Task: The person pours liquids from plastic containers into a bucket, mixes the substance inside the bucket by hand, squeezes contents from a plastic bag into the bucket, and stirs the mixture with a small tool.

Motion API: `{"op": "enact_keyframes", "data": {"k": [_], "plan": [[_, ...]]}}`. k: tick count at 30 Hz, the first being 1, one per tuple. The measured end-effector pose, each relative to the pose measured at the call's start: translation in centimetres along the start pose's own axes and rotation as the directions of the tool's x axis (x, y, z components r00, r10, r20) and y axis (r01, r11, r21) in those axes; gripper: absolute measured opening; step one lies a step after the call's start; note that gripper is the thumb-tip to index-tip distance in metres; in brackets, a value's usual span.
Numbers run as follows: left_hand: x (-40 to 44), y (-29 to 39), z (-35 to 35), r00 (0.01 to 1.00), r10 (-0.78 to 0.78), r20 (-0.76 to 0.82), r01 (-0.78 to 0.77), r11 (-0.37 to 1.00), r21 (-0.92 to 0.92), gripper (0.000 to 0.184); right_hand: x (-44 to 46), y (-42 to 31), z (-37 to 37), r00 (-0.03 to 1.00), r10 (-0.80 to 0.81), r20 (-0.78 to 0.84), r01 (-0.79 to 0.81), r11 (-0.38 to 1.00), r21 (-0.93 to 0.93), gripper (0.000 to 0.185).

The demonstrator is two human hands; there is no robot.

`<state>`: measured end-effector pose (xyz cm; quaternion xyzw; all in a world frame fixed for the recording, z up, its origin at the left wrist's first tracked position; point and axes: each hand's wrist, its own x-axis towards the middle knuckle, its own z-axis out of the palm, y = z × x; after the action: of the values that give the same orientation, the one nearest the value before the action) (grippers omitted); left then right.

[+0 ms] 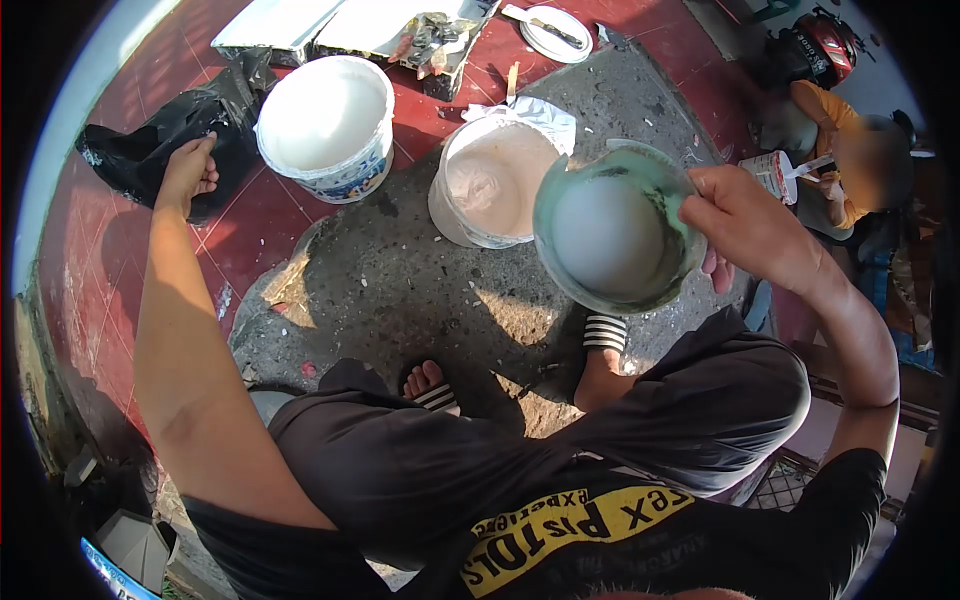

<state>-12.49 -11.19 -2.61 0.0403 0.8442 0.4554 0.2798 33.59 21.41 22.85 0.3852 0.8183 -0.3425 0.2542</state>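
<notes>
My right hand [745,225] grips the rim of a worn greenish plastic bowl [680,205], with cloudy whitish liquid inside. The bowl is held in the air, just right of a white bucket [455,205] that holds pale pinkish-beige wet material. On the left, my left hand [192,172] has its fingers curled closed against a black plastic bag [130,150], apparently pinching it. Between that bag and the beige bucket stands a larger white bucket [350,185] with white contents.
A putty knife [545,27] lies on a white lid [565,45] at the back. Paint-stained white boards [355,30] are behind the buckets. Rough concrete [400,285] and red tiles [100,280] form the floor. A person in orange [850,140] sits at right, near a small bucket [768,178].
</notes>
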Motion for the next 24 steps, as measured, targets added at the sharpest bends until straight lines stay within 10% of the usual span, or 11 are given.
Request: {"op": "enact_keyframes", "data": {"k": [24], "plan": [[0.0, 0.1, 0.3, 1.0, -0.022, 0.011, 0.022, 0.999, 0.034, 0.031, 10.5, 0.6, -2.8, 0.996, 0.09, -0.012, -0.086, 0.892, -0.443, 0.033]]}}
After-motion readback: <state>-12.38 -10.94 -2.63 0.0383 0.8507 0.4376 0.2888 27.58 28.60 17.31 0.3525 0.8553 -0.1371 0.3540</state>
